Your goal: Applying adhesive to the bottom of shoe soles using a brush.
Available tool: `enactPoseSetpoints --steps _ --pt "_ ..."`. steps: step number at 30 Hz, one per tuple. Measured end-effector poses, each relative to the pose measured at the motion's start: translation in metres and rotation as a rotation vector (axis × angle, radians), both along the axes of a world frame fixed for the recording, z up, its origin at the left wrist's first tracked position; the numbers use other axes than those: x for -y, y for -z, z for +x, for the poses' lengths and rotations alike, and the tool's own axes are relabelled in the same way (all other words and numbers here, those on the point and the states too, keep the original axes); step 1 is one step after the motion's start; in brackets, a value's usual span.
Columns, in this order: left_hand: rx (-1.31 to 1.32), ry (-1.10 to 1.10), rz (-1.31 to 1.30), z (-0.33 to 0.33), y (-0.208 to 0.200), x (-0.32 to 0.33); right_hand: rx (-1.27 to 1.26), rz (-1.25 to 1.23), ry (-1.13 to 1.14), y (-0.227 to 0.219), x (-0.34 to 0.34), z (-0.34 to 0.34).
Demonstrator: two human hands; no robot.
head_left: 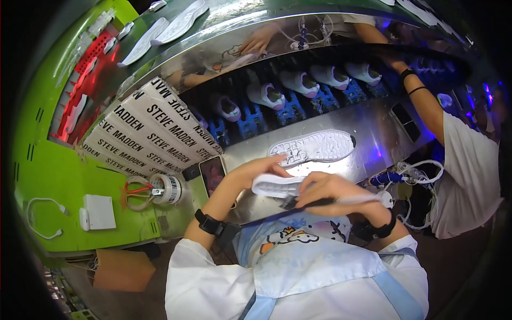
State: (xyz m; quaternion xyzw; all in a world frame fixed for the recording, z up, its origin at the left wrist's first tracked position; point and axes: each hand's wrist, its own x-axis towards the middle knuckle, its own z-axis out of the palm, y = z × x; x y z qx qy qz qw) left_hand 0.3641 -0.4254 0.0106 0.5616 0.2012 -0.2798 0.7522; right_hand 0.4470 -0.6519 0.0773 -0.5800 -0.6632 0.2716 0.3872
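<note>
My left hand (261, 172) is closed round one end of a white shoe sole (273, 186), held tilted above the metal ledge in front of my apron. At the sole's other end is my right hand (332, 193), its fingers bent round a brush with dark bristles (288, 203) and a pale handle (356, 199), blurred by motion. The bristles are close to the sole's lower edge; whether they touch it I cannot tell. Just beyond my hands, a second white sole (314, 148) lies on the ledge with its grooved face up.
White shoe uppers (268, 97) stand on blue holders along a dark conveyor. A co-worker's arm (426, 101) reaches in from the right. At left are a printed carton (154, 128), a phone (213, 176), tape rolls (168, 189), orange scissors (137, 186) and a green table (58, 186).
</note>
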Motion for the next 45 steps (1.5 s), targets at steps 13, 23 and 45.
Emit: enactPoseSetpoints --steps 13,23,45 --pt "0.514 -0.969 -1.121 -0.009 0.035 0.081 0.104 0.354 0.499 0.022 -0.035 -0.028" --pt "0.636 -0.847 -1.254 -0.002 0.021 0.053 -0.642 -0.03 0.367 0.009 -0.024 -0.037" --pt "0.198 -0.102 -0.244 0.028 -0.057 0.029 -0.046 0.173 0.175 -0.01 0.006 -0.016"
